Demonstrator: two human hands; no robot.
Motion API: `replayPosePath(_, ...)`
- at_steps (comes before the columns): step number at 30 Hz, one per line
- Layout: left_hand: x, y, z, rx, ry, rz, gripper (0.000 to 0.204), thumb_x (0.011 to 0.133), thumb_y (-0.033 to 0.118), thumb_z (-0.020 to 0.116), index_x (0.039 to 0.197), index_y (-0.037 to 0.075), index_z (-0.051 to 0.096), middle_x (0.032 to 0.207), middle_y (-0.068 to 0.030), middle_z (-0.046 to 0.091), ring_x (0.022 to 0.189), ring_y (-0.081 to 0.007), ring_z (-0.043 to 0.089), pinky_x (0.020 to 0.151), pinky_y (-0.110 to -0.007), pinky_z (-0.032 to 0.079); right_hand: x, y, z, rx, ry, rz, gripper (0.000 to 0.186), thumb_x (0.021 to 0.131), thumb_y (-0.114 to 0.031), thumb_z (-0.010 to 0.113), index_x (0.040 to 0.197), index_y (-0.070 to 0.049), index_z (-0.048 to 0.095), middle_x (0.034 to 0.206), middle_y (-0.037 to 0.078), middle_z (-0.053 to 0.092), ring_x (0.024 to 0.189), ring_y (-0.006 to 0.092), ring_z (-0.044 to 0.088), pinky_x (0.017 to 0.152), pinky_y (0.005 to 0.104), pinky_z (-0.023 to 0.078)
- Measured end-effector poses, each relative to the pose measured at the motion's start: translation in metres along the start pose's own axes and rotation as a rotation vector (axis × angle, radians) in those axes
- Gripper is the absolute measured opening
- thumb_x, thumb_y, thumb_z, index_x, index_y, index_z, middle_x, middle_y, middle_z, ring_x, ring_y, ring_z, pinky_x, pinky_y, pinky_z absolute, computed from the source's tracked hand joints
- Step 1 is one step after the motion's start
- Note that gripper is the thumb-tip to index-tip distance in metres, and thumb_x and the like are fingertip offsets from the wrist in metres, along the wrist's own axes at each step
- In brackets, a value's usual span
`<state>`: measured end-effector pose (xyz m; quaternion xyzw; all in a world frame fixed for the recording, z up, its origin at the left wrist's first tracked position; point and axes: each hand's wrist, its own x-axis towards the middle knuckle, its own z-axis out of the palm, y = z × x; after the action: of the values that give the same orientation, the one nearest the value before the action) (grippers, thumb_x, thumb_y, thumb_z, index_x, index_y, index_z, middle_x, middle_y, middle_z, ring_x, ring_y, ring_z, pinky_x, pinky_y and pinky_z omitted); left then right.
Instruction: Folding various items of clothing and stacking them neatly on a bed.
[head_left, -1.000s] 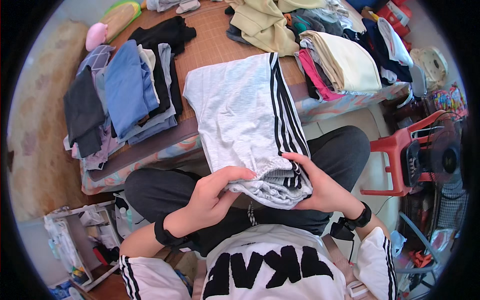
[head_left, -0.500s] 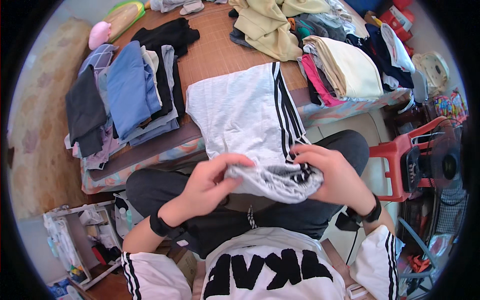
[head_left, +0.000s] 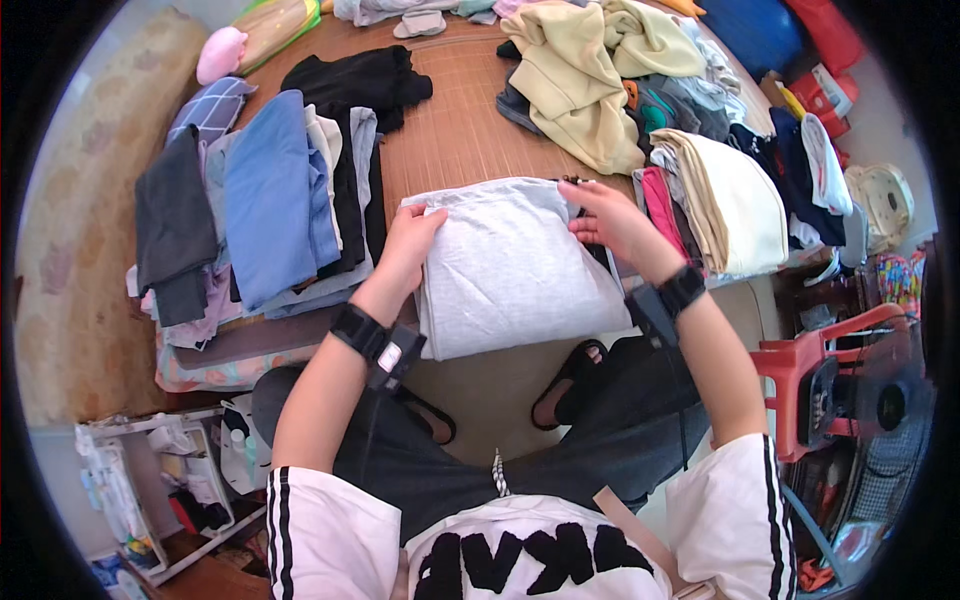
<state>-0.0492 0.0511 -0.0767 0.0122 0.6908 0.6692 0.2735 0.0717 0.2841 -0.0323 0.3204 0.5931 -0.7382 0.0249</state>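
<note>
Light grey pants (head_left: 510, 265) lie folded into a flat block at the bed's near edge, their front part hanging over it. My left hand (head_left: 408, 245) pinches the far left corner of the cloth. At the far right corner, my right hand (head_left: 612, 225) rests with its fingers apart, touching the fabric. A little dark trim shows beside the right fingers; the pants' black side stripes are mostly hidden beneath the fold.
Stacked folded clothes, with blue pants (head_left: 270, 200) among them, stand on the left. A black garment (head_left: 355, 85) lies behind. To the right are a cream folded stack (head_left: 735, 200) and a loose yellow garment (head_left: 570, 80). A red plastic chair (head_left: 800, 370) and a fan (head_left: 885, 400) stand right.
Both hands have moved away from me, carrying the pants' gathered waistband to the far side. The pants are now folded over, and the right fingers have spread.
</note>
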Motion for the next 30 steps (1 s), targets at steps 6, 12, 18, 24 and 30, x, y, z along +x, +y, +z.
replayPosePath(6, -0.011, 0.011, 0.006, -0.009, -0.120, 0.048, 0.056, 0.082, 0.005, 0.065, 0.125, -0.008, 0.031, 0.115, -0.0203, 0.054, 0.103, -0.0213, 0.055, 0.088, -0.029, 0.045, -0.002, 0.011, -0.020, -0.482, 0.002, -0.125, 0.054, 0.074, -0.024, 0.076, 0.116, -0.001, 0.051, 0.086, 0.001, 0.060, 0.070, 0.0097, 0.055, 0.063, 0.0232, 0.045)
replayPosePath(12, -0.014, 0.010, 0.014, 0.646, 0.232, 0.342, 0.055, 0.085, 0.017, 0.061, 0.128, -0.006, 0.035, 0.125, -0.0251, 0.045, 0.117, -0.0338, 0.045, 0.099, -0.040, 0.036, -0.006, 0.006, -0.011, -0.941, 0.432, -0.654, 0.053, 0.075, -0.017, 0.073, 0.117, 0.004, 0.049, 0.111, 0.016, 0.058, 0.103, 0.0237, 0.056, 0.088, 0.0340, 0.044)
replayPosePath(18, -0.068, 0.010, 0.040, 1.243, -0.001, 0.846, 0.056, 0.092, 0.043, 0.042, 0.139, 0.013, 0.034, 0.147, -0.0184, 0.020, 0.137, -0.0395, 0.010, 0.106, -0.060, 0.007, -0.041, 0.022, 0.023, -1.238, -0.097, -1.146, 0.064, 0.076, -0.038, 0.068, 0.131, -0.013, 0.045, 0.139, 0.016, 0.037, 0.131, 0.0382, 0.028, 0.106, 0.0489, 0.025)
replayPosePath(24, -0.050, -0.030, 0.025, 1.264, 0.007, 0.630, 0.063, 0.090, 0.049, 0.042, 0.143, 0.018, 0.026, 0.150, -0.0168, 0.014, 0.139, -0.0386, 0.005, 0.104, -0.063, 0.000, -0.010, 0.047, 0.019, -1.403, -0.103, -0.887, 0.078, 0.076, -0.060, 0.058, 0.140, -0.024, 0.033, 0.150, 0.015, 0.015, 0.138, 0.0393, 0.012, 0.108, 0.0568, 0.011)
replayPosePath(30, -0.087, -0.014, 0.005, 1.104, 0.043, 0.428, 0.073, 0.087, 0.043, 0.053, 0.143, 0.009, 0.022, 0.148, -0.0243, 0.011, 0.137, -0.0409, 0.008, 0.105, -0.061, 0.005, -0.007, 0.046, 0.012, -1.423, 0.073, -0.599, 0.088, 0.072, -0.067, 0.057, 0.143, -0.026, 0.026, 0.151, 0.016, 0.011, 0.139, 0.0380, 0.006, 0.106, 0.0613, 0.010)
